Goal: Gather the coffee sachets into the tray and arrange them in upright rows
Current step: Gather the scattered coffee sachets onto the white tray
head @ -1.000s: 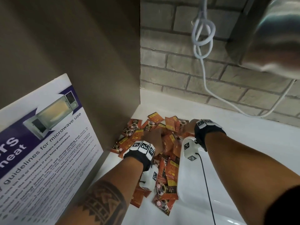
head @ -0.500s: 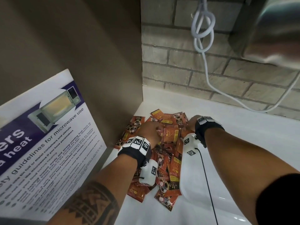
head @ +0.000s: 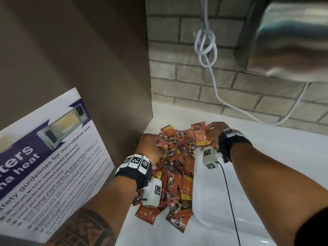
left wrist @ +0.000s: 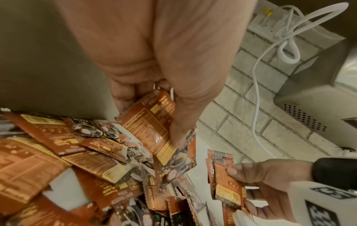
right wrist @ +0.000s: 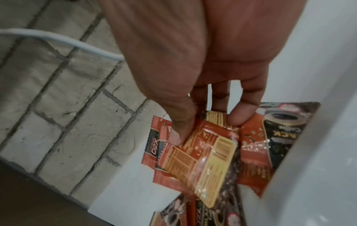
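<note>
The left hand point(head: 152, 147) pinches a sachet point(left wrist: 152, 122) between thumb and fingers above the loose pile of sachets point(head: 174, 167) heaped in the corner of the white worktop point(head: 276, 153), probably to lift it clear of the overlapping packets. The right hand point(head: 213, 133) grips a small stack of sachets point(right wrist: 204, 154) edge-on, apparently to keep them aligned for upright placement. The white tray point(head: 211, 197) lies just beside the pile, and no upright sachets show in its visible part.
</note>
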A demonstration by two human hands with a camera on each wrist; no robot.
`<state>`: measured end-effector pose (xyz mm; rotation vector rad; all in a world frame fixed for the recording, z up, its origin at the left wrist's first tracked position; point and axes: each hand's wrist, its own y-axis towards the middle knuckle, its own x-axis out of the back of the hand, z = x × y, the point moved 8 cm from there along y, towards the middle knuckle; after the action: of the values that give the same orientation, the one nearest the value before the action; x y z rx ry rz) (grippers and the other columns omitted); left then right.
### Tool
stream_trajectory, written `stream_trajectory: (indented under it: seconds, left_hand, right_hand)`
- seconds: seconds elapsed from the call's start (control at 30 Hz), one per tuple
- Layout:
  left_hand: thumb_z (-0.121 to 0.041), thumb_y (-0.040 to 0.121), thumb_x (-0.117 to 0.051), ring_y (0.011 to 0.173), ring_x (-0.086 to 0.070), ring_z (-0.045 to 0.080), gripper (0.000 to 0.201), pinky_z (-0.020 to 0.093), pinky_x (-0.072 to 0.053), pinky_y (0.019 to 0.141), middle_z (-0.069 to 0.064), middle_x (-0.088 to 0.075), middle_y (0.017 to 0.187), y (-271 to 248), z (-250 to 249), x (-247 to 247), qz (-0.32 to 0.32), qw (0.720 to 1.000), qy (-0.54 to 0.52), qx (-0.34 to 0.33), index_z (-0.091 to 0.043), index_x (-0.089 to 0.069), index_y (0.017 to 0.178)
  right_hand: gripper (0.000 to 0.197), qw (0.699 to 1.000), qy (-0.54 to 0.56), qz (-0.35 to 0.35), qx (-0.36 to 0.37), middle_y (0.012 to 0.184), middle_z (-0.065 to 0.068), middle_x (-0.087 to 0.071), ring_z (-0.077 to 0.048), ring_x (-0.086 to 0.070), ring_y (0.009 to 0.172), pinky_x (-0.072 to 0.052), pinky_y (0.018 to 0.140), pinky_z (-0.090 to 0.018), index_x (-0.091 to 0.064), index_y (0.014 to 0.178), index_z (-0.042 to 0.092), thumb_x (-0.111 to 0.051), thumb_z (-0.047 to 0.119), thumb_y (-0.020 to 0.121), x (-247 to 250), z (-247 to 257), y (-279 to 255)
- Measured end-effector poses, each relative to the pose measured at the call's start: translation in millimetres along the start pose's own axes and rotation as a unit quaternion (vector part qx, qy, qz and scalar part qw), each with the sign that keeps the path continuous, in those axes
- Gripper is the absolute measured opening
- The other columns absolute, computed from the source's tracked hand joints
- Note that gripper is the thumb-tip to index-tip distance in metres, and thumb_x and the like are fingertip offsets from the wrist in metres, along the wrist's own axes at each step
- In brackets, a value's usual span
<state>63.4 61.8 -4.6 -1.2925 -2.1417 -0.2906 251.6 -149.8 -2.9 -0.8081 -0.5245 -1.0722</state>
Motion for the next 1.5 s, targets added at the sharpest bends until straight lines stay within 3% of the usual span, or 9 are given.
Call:
stream_trajectory:
  seconds: [0.17,0.3,0.47,0.6,0.8,1.03,1.23,1.37,1.5]
  left_hand:
    - [-0.013,0.085,-0.072,0.077,-0.066,0.015,0.013,0.021,-0.049,0.069,0.0,-0.074,0.094,-1,-12,4,-0.037,0.996,0.075,-0.041,-0.022,-0.072,0.094]
    - [-0.01,0.085,-0.065,0.082,-0.067,0.016,0.021,0.021,-0.05,0.074,-0.003,-0.073,0.097,-6,-28,0,-0.055,0.993,0.088,-0.051,-0.023,-0.072,0.1]
    - [-0.013,0.085,-0.069,0.084,-0.064,0.01,0.015,0.02,-0.049,0.074,-0.011,-0.072,0.096,-22,-64,-17,-0.041,0.992,0.068,-0.103,-0.027,-0.071,0.092]
    - [-0.016,0.085,-0.074,0.083,-0.059,0.003,0.008,0.009,-0.042,0.068,-0.016,-0.066,0.088,-44,-85,-54,0.011,0.987,0.057,-0.149,-0.022,-0.073,0.09]
    - [-0.016,0.083,-0.075,0.076,-0.058,0.008,0.009,0.015,-0.042,0.06,-0.015,-0.062,0.08,-64,-86,-103,0.089,0.978,0.102,-0.16,-0.022,-0.07,0.088]
    - [-0.018,0.078,-0.08,0.083,-0.062,0.016,0.021,0.026,-0.054,0.072,-0.005,-0.066,0.088,-64,-72,-131,0.12,0.971,0.155,-0.14,-0.023,-0.07,0.097]
    - [-0.037,0.077,-0.084,0.09,-0.061,0.01,0.036,0.028,-0.053,0.081,-0.01,-0.063,0.098,-50,-67,-114,0.16,0.966,0.139,-0.145,-0.023,-0.067,0.106]
    - [-0.04,0.087,-0.074,0.09,-0.064,0.011,0.02,0.022,-0.049,0.073,-0.01,-0.068,0.097,-24,-59,-77,0.115,0.977,0.128,-0.123,-0.024,-0.07,0.097]
    - [-0.044,0.089,-0.069,0.106,-0.062,0.021,0.031,0.031,-0.049,0.088,0.0,-0.068,0.115,18,-20,-36,0.059,0.97,0.228,-0.057,-0.021,-0.069,0.11]
  right_hand:
    - [0.01,0.985,0.166,-0.03,-0.02,0.085,-0.009,-0.075,-0.025,-0.071,0.068,-0.061,0.063,-0.037,-0.065,0.09,0.021,-0.074,0.019,0.087,17,-2,-12]
    - [0.009,0.967,0.249,-0.049,-0.008,0.09,-0.007,-0.071,-0.02,-0.068,0.073,-0.062,0.075,-0.036,-0.061,0.091,0.017,-0.071,0.018,0.091,36,-2,-27]
    - [0.012,0.929,0.367,-0.056,-0.006,0.099,-0.01,-0.069,-0.019,-0.065,0.08,-0.058,0.051,-0.024,-0.057,0.098,0.016,-0.066,0.011,0.094,55,-10,-54]
    - [0.013,0.95,0.308,-0.042,-0.036,0.101,-0.01,-0.072,-0.022,-0.068,0.084,-0.06,0.067,-0.033,-0.06,0.089,0.02,-0.071,0.013,0.09,58,-40,-71]
    - [0.005,0.971,0.211,0.069,-0.088,0.101,-0.013,-0.067,-0.029,-0.065,0.094,-0.061,0.081,-0.048,-0.067,0.094,0.008,-0.07,0.008,0.09,21,-83,-97]
    - [0.016,0.982,0.091,0.119,-0.116,0.104,-0.01,-0.07,-0.025,-0.071,0.091,-0.058,0.091,-0.042,-0.066,0.109,0.005,-0.062,0.01,0.094,-6,-105,-110]
    - [0.034,0.99,-0.023,0.076,-0.12,0.098,-0.009,-0.074,-0.025,-0.072,0.093,-0.058,0.089,-0.041,-0.068,0.099,0.004,-0.068,0.036,0.09,9,-99,-89]
    - [0.047,0.989,-0.112,0.061,-0.075,0.095,-0.008,-0.076,-0.024,-0.071,0.09,-0.056,0.09,-0.037,-0.07,0.1,0.003,-0.062,0.048,0.091,14,-63,-72]
    - [0.037,0.994,-0.092,0.054,0.004,0.093,-0.009,-0.072,-0.024,-0.069,0.086,-0.052,0.068,-0.027,-0.072,0.102,0.008,-0.063,0.043,0.092,3,-7,-60]
